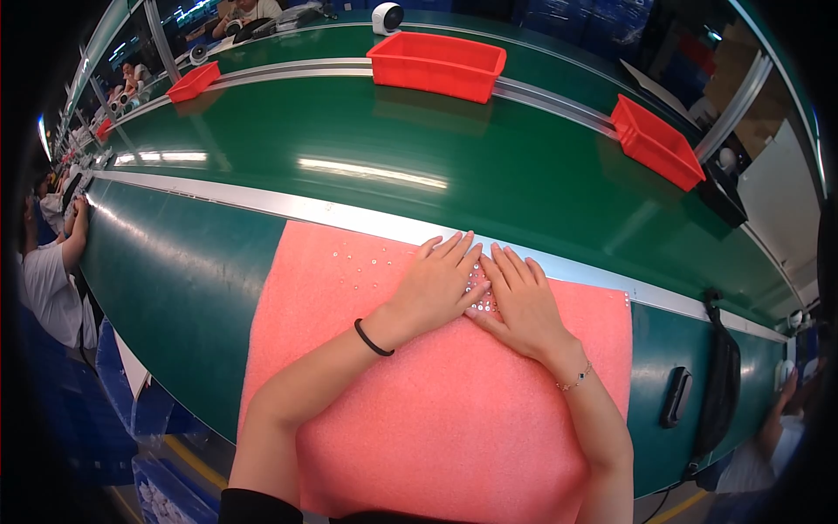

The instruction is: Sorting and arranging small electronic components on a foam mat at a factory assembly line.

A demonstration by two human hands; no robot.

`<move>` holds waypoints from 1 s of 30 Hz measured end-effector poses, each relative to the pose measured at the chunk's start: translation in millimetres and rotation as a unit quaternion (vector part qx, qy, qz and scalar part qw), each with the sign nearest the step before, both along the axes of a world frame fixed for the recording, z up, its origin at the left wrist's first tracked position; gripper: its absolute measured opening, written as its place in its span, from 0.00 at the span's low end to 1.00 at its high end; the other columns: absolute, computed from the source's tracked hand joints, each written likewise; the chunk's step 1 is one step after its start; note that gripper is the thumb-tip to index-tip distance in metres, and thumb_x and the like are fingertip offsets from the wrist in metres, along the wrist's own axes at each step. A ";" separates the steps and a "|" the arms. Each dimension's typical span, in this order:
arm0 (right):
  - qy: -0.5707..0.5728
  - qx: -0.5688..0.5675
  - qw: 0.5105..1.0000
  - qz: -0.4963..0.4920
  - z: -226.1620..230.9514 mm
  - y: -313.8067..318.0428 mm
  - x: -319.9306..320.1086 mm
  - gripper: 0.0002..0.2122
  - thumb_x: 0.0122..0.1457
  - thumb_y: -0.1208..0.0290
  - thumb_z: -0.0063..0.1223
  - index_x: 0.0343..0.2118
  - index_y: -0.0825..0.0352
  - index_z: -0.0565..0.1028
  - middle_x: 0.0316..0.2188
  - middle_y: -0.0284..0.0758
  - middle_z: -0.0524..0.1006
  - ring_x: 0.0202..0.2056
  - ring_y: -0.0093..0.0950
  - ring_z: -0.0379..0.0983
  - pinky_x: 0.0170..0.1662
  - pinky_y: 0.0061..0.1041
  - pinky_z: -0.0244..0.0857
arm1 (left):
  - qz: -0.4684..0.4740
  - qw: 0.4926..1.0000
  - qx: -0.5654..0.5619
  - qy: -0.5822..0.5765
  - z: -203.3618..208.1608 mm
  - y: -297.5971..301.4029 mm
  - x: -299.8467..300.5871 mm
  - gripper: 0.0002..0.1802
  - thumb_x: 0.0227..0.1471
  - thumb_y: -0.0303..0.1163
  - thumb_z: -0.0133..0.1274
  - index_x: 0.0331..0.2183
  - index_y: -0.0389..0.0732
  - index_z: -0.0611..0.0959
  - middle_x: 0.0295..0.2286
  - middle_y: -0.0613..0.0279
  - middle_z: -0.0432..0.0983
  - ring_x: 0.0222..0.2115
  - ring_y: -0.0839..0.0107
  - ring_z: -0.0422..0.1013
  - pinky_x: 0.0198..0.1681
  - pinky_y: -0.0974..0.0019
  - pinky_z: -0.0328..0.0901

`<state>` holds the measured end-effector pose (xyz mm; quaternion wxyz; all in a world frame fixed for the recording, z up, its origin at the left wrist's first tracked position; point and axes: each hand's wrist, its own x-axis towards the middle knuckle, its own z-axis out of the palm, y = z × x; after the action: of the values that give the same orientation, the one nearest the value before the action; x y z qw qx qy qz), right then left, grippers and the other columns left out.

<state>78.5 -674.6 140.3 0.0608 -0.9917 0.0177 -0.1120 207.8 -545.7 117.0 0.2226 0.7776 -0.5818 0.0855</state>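
My left hand (pixel 436 284) and my right hand (pixel 524 304) lie flat on a pink foam sheet (pixel 436 410), side by side near its far edge. Their fingers are stretched out and point away from me. Between them sits a cluster of small shiny round pieces (pixel 483 305), partly covered by both hands; they look like metal rings or washers, but their exact kind is too small to tell. More such pieces (pixel 356 271) are scattered on the foam to the left of my left hand. A few others (pixel 627 299) rest at the sheet's far right corner.
A metal rail (pixel 262 203) separates my green table (pixel 175 271) from a green conveyor belt (pixel 349 122). Red bins (pixel 436 67) stand along the belt's far side. At right lie a black oblong object (pixel 676 397) and a black bag (pixel 721 384). Other people sit at left and right.
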 end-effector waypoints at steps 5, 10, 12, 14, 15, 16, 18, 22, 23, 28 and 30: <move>0.001 0.002 1.000 0.000 -0.1 -0.2 -0.3 0.34 0.56 0.49 0.51 0.59 0.70 0.61 0.59 0.46 0.61 0.62 0.40 0.53 0.61 0.42 0.46 | 0.001 1.000 -0.001 -0.003 0.2 -0.1 -0.4 0.28 0.57 0.46 0.45 0.50 0.32 0.72 0.53 0.44 0.66 0.57 0.57 0.60 0.59 0.54 0.52; -0.002 -0.001 1.000 0.002 -0.2 -0.8 -1.0 0.35 0.56 0.49 0.50 0.60 0.70 0.59 0.59 0.46 0.60 0.62 0.40 0.53 0.62 0.42 0.46 | 0.003 0.999 -0.008 0.031 5.1 0.5 -1.8 0.29 0.56 0.45 0.47 0.50 0.31 0.70 0.52 0.44 0.66 0.56 0.56 0.60 0.59 0.54 0.52; -0.002 -0.004 1.000 0.002 0.0 -0.5 -0.8 0.35 0.56 0.49 0.50 0.61 0.70 0.58 0.59 0.47 0.60 0.62 0.40 0.53 0.61 0.42 0.46 | 0.003 0.999 -0.011 0.042 7.4 0.9 -2.0 0.29 0.55 0.44 0.49 0.50 0.30 0.70 0.51 0.44 0.66 0.56 0.56 0.60 0.59 0.54 0.53; -0.002 -0.007 1.000 0.003 0.7 0.4 0.0 0.36 0.56 0.50 0.50 0.61 0.69 0.57 0.59 0.47 0.60 0.61 0.41 0.54 0.61 0.42 0.46 | 0.004 0.998 -0.014 0.055 6.9 1.4 -1.2 0.29 0.54 0.43 0.50 0.50 0.30 0.69 0.51 0.44 0.67 0.56 0.56 0.60 0.58 0.54 0.53; 0.000 -0.007 1.000 0.003 2.3 0.9 -0.5 0.36 0.56 0.50 0.50 0.62 0.69 0.57 0.59 0.47 0.60 0.61 0.41 0.54 0.61 0.42 0.46 | 0.003 0.998 -0.019 0.054 6.8 1.6 -1.5 0.30 0.54 0.42 0.51 0.49 0.29 0.68 0.50 0.44 0.67 0.56 0.56 0.60 0.58 0.53 0.53; 0.002 -0.006 1.000 0.004 3.1 1.1 -0.8 0.36 0.56 0.50 0.50 0.62 0.68 0.56 0.59 0.47 0.60 0.61 0.41 0.54 0.61 0.42 0.46 | 0.003 0.998 -0.024 0.054 6.7 1.7 -1.8 0.30 0.53 0.42 0.52 0.49 0.28 0.68 0.50 0.44 0.68 0.56 0.56 0.61 0.58 0.53 0.53; 0.002 -0.011 1.000 0.003 2.2 1.1 -0.7 0.36 0.56 0.50 0.50 0.62 0.67 0.56 0.59 0.47 0.60 0.61 0.41 0.54 0.61 0.42 0.46 | 0.002 0.998 -0.026 0.053 6.6 1.9 -1.8 0.30 0.53 0.41 0.52 0.49 0.28 0.67 0.50 0.44 0.68 0.56 0.56 0.61 0.58 0.53 0.54; 0.003 -0.007 1.000 0.003 4.2 2.4 -0.5 0.36 0.56 0.50 0.50 0.62 0.68 0.55 0.59 0.47 0.60 0.61 0.41 0.54 0.61 0.42 0.46 | 0.001 0.999 -0.040 0.036 6.3 2.8 -2.2 0.30 0.53 0.40 0.52 0.49 0.27 0.67 0.49 0.47 0.67 0.55 0.57 0.62 0.57 0.52 0.55; 0.003 -0.007 1.000 0.003 3.6 2.5 -0.3 0.36 0.56 0.50 0.50 0.62 0.68 0.55 0.59 0.47 0.60 0.61 0.41 0.54 0.61 0.42 0.46 | 0.001 0.999 -0.040 0.035 6.8 3.1 -2.1 0.30 0.53 0.40 0.52 0.49 0.27 0.67 0.49 0.47 0.67 0.55 0.57 0.62 0.57 0.52 0.55; 0.003 -0.011 1.000 0.002 0.9 0.6 -1.0 0.37 0.56 0.50 0.50 0.61 0.72 0.55 0.60 0.46 0.60 0.62 0.41 0.52 0.61 0.42 0.46 | -0.011 0.997 -0.037 0.070 15.0 2.1 -4.4 0.26 0.52 0.38 0.53 0.48 0.32 0.67 0.47 0.53 0.67 0.52 0.57 0.63 0.55 0.52 0.56; 0.004 -0.011 1.000 0.001 1.3 1.1 -1.1 0.37 0.56 0.50 0.50 0.61 0.72 0.55 0.60 0.46 0.59 0.62 0.41 0.52 0.61 0.42 0.46 | -0.010 0.997 -0.041 0.064 12.3 1.4 -4.1 0.26 0.52 0.38 0.53 0.48 0.32 0.67 0.47 0.53 0.68 0.53 0.57 0.63 0.55 0.52 0.56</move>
<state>77.5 -673.5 141.6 0.0501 -0.9927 0.0160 -0.1082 203.7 -544.3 129.4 0.2922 0.7655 -0.5704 0.0574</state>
